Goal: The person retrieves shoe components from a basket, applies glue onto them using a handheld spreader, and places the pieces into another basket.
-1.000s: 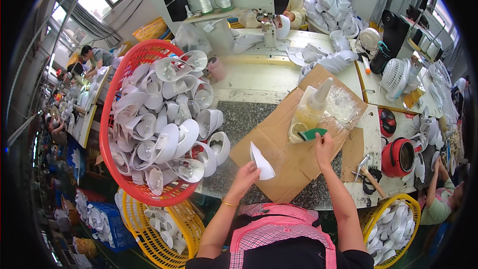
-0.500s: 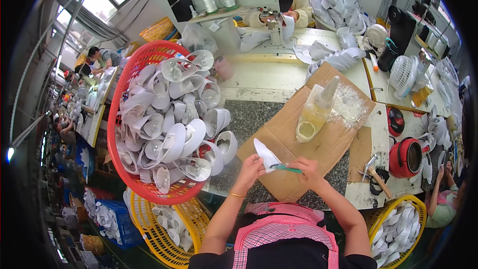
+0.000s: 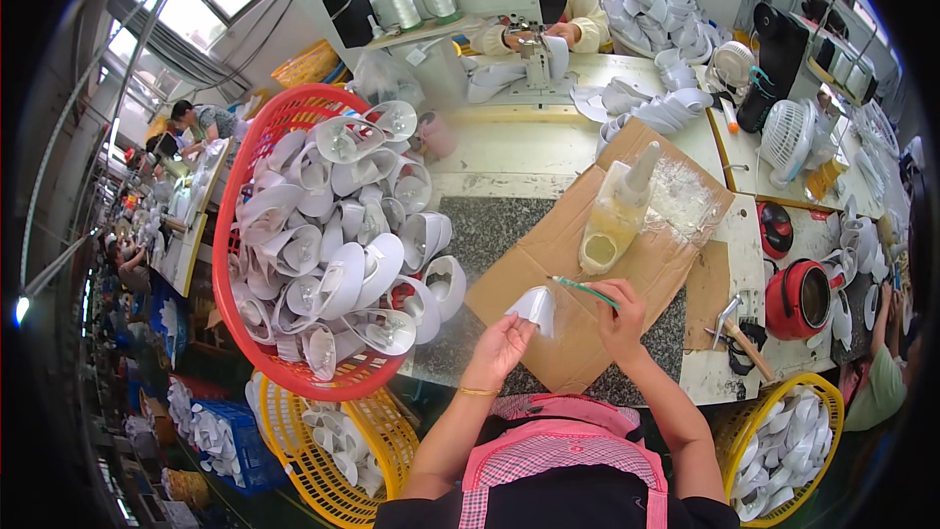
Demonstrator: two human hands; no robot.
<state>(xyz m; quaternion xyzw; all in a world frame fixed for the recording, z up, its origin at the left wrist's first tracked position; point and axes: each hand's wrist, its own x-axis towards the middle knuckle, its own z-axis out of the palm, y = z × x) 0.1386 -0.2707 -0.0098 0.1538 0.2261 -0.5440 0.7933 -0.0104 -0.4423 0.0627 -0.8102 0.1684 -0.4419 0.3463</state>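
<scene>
A white curved piece, like a shoe upper (image 3: pixel 535 308), is pinched at its near edge between the thumb and fingers of my left hand (image 3: pixel 501 345). It hangs over the cardboard sheet (image 3: pixel 548 358). My right hand (image 3: pixel 621 318), to its right, grips a slim green stick-shaped tool (image 3: pixel 586 290). The tool's tip points left, above the piece and apart from it; I cannot make out what kind of tip it is. Farther off on the cardboard lies a cloudy plastic bottle (image 3: pixel 619 211) with a spout, a cut opening in its side and yellowish contents.
Left stands a red basket (image 3: pixel 227 264) heaped with white uppers. Yellow baskets (image 3: pixel 392 431) of white pieces flank me below. A hammer (image 3: pixel 749 351) and a red pot (image 3: pixel 783 302) sit at the right. Across the table a person (image 3: pixel 585 15) works at a sewing machine (image 3: pixel 534 64).
The green tool has swung from touching the upper to a spot above it, tip leftward. My left hand has turned the upper and moved slightly right. Both hands keep their hold.
</scene>
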